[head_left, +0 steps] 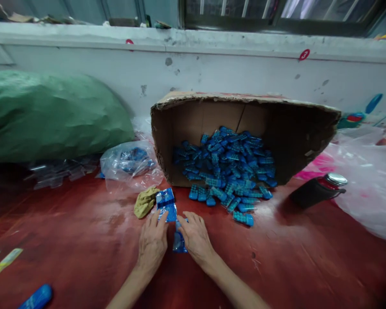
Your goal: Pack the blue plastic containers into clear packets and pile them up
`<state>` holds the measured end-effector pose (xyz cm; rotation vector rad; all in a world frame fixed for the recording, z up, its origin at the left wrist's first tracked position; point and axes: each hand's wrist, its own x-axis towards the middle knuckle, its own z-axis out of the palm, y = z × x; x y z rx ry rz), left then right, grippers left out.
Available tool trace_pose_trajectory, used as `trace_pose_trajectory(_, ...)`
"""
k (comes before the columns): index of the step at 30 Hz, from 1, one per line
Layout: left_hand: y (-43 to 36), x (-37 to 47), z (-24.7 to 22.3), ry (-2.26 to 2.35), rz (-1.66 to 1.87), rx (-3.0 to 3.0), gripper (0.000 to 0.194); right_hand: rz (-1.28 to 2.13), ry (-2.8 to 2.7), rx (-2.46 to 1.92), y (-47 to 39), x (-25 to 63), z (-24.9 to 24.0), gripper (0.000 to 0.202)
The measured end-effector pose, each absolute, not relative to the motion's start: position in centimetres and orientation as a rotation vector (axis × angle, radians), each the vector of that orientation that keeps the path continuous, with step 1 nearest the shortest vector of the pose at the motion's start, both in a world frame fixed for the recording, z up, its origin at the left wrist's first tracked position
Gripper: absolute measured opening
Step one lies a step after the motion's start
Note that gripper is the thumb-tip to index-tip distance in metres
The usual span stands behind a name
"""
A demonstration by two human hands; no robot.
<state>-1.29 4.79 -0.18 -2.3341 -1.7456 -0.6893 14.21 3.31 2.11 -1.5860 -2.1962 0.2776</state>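
Observation:
My left hand [153, 240] reaches over the red table, its fingertips at the lower edge of a shiny blue packet [166, 198]. To its right, my right hand [194, 235] has its fingers on or just over another blue packet [179, 243], which it partly covers. Whether either hand grips a packet is hard to make out. A crumpled olive-green cloth [145, 202] lies left of the upper packet. Beyond the hands, a pile of small blue packaged pieces [225, 159] spills from a cardboard box [244, 103] lying on its side.
A black bottle with a silver lid [312, 192] stands tilted right of the box, near large clear plastic bags [369, 184]. At the left are a green sack [54, 116] and a clear bag of blue items [131, 165]. A blue object [37, 297] lies at the lower left.

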Motion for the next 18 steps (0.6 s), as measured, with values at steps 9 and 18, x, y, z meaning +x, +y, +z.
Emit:
trace_pose_trajectory(9, 11.2, -11.2, -1.0, -1.914, -0.505, -2.336, 0.031, 0.421, -2.359, -1.570, 11.1, 1.6, 3.7, 0.044)
trace_pose_trajectory(18, 7.8, -13.8, -2.2, -2.028, -1.041, -2.195, 0.025, 0.473, -2.559, -1.288, 10.8, -0.9, 2.3, 0.021)
